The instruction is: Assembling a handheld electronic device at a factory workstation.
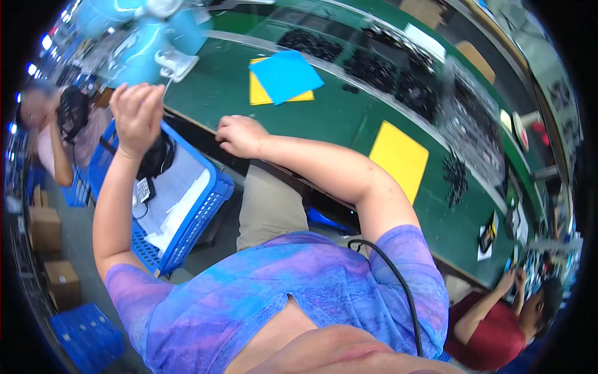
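Note:
My left hand (137, 118) is raised over the far end of a blue plastic basket (215, 187), its fingers curled together. What they hold, if anything, does not show. Just beyond them, at the table's edge, is a small white plastic device (177, 65) with a thin cord running toward my fingertips. My right hand (242, 136) rests at the near edge of the green table (215, 81), fingers bent downward; the inside of the grip is hidden. Past it lie a blue sheet (288, 76) and, partly under that, a yellow sheet (256, 93).
Another yellow sheet (400, 162) lies near my right forearm. Heaps of small black parts (374, 68) fill trays along the far side. White papers and a black cabled item (159, 156) sit in the basket. Co-workers sit at far left (75, 131) and lower right (489, 330).

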Tool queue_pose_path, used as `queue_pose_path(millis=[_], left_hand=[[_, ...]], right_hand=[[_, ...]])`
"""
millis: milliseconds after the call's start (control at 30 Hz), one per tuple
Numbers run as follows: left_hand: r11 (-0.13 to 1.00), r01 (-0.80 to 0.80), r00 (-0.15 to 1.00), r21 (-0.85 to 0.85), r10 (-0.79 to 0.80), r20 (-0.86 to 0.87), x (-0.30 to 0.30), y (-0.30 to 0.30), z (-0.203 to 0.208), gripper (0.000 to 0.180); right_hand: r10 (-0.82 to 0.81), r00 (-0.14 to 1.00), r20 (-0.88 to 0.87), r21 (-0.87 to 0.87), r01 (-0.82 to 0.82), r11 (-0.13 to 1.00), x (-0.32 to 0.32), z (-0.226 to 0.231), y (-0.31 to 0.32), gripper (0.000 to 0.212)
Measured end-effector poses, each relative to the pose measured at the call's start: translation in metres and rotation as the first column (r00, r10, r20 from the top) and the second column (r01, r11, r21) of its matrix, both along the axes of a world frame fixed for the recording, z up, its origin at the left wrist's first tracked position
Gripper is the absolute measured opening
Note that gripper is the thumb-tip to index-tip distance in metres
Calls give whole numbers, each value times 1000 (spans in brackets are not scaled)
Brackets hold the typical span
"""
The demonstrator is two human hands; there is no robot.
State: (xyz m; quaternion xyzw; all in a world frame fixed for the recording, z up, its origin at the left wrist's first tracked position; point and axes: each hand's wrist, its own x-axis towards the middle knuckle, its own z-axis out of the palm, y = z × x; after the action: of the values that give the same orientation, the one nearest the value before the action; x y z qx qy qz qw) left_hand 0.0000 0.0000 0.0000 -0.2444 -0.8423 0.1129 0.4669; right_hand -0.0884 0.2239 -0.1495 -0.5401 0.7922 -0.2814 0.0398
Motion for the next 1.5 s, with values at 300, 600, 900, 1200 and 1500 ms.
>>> queue_pose_path(millis=[300,600,900,1200,1500], left_hand=[[869,485,821,94,-490,294,-27,161,-37,27],[699,635,435,330,-676,595,-75,320,-89,32],[637,480,222,603,-753,619,-105,448,-121,41],[740,457,278,493,-646,711,-121,445,-141,67],[872,394,465,289,-461,756,-112,439,-133,67]], right_hand=[[9,986,-166,-175,-38,984,28,55,153,19],[-621,760,-192,-107,613,783,21,35,373,14],[-725,677,-129,-91,720,688,24,-1,402,26],[-756,633,-166,-52,760,648,27,-3,411,47],[-754,604,-258,4,781,624,29,-2,416,52]])
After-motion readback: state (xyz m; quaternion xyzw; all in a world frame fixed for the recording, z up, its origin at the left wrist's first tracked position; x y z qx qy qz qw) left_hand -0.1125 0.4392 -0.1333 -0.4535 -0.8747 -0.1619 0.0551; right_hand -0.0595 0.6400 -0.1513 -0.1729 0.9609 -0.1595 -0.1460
